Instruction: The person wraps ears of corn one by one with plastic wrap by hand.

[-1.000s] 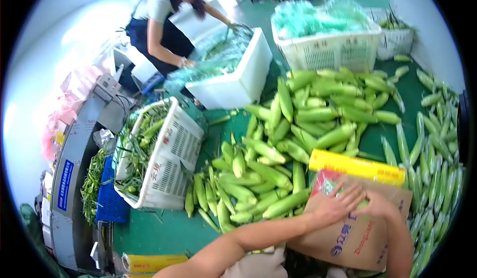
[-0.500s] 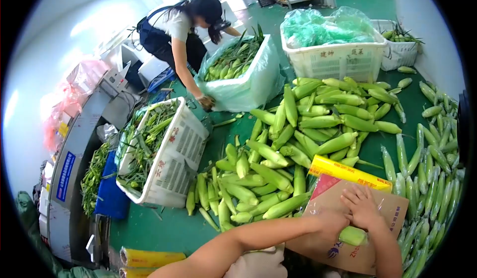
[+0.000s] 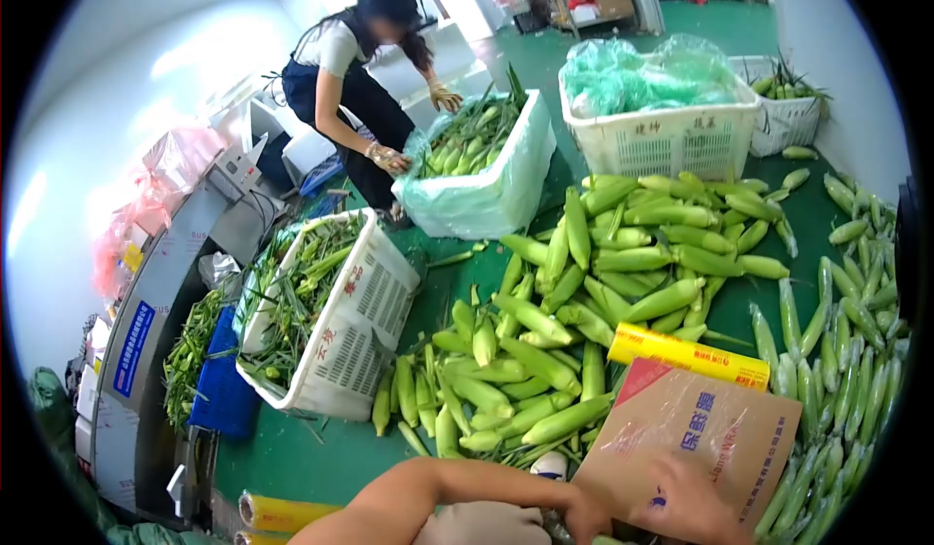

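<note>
A brown cardboard box (image 3: pixel 623 438) with printing and a shiny, film-like surface lies in front of me. My right hand (image 3: pixel 686 501) is over its near part, blurred, thumb and fingers apart and nothing visible in them. My left hand (image 3: pixel 589 514) is low at the box's near left edge, its fingers mostly hidden. A bit of clear film and a sliver of green show beside it at the frame's bottom. Against the box's far edge lies a yellow roll of film (image 3: pixel 691 355). Husked green corn ears (image 3: pixel 545 360) are piled beyond; film-wrapped ears (image 3: pixel 842 380) lie at right.
A co-worker (image 3: pixel 341 78) in gloves bends over a plastic-lined crate (image 3: pixel 486 195) of corn. A white crate (image 3: pixel 341 350) of husks stands left, another crate (image 3: pixel 662 127) with green plastic at the back. More yellow rolls (image 3: pixel 282 513) lie bottom left, near a steel machine (image 3: pixel 146 292).
Both my hands have moved down toward me, off the middle of the box. The wrapped ear on the box is no longer seen there. The co-worker has straightened somewhat and shifted both hands.
</note>
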Motion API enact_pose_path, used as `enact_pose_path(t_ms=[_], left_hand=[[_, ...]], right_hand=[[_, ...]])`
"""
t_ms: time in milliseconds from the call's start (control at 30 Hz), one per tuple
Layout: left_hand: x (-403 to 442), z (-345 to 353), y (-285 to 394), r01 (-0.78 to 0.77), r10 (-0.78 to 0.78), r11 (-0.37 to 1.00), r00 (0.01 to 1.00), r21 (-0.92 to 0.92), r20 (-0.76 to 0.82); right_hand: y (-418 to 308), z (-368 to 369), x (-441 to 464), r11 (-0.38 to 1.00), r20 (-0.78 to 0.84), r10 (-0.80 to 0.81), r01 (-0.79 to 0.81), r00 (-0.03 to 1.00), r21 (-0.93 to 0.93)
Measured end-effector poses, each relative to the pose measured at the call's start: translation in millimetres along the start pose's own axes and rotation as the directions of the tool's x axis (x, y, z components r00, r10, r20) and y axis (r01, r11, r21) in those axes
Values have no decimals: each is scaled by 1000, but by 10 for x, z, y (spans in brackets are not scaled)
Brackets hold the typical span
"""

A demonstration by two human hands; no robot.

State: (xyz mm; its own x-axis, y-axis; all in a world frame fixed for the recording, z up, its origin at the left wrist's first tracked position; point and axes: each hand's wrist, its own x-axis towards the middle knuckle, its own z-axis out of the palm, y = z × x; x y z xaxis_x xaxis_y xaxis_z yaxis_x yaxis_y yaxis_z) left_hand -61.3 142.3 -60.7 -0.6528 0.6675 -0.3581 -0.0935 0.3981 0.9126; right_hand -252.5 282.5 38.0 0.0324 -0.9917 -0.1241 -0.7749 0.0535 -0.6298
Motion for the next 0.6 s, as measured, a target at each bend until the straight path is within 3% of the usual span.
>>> enact_pose_path(t_ms=[33, 67, 100, 167, 200, 233, 300, 333, 367, 433, 467, 500, 533, 567, 600], left_hand=[[-1, 67, -66, -196, 194, 980, 960, 9, -202], [-8, -158, -36, -116, 122, 988, 991, -106, 47], [16, -164, -125, -68, 67, 978, 998, -199, -13], [38, -42, -338, 12, -61, 916, 992, -401, -110], [-87, -223, -203, -122, 101, 991, 957, -59, -270], [-157, -422, -93, -234, 241, 970, 926, 60, -291], [-360, -606, -46, -187, 210, 978, 846, 95, -491], [-625, -844, 396, 0, 70, 990, 865, 139, -497], [-670, -850, 398, -35, 120, 990, 718, 137, -686], [-500, -757, 355, -138, 194, 978, 312, 158, -930], [-405, -736, 357, -276, 30, 961, 147, -12, -989], [-405, -784, 379, -562, -12, 824, 108, -71, -994], [-378, -890, 431, -798, -77, 589, 97, -124, -992], [-258, -1015, 504, -946, -154, 271, 138, -176, -978], [-444, -1053, 780, -905, -231, 194, 332, -378, -914]], right_hand=[[-56, 178, -226, 998, 184, 53, -59, 981, 28], [-319, -51, -248, 936, 440, 63, -206, 896, 286], [-323, 106, -431, 927, 457, 13, -182, 889, 327], [-193, 495, -550, 761, 437, 110, -358, 893, 540], [-159, 593, -611, 680, 393, 170, -396, 904, 617], [-111, 660, -619, 597, 350, 224, -412, 910, 689], [48, 800, -656, 385, 331, 316, -439, 889, 812], [181, 861, -684, 255, 354, 347, -451, 869, 856], [252, 880, -666, 117, 384, 374, -454, 844, 883], [177, 812, -618, 29, 195, 340, -218, 920, 976], [185, 796, -546, -37, 181, 308, -179, 934, 983], [198, 796, -524, -121, 203, 260, -177, 944, 977], [218, 812, -475, -228, 234, 177, -192, 956, 955], [243, 855, -379, -353, 263, 43, -231, 964, 906], [256, 923, -232, -458, 253, -150, -294, 956, 839]])
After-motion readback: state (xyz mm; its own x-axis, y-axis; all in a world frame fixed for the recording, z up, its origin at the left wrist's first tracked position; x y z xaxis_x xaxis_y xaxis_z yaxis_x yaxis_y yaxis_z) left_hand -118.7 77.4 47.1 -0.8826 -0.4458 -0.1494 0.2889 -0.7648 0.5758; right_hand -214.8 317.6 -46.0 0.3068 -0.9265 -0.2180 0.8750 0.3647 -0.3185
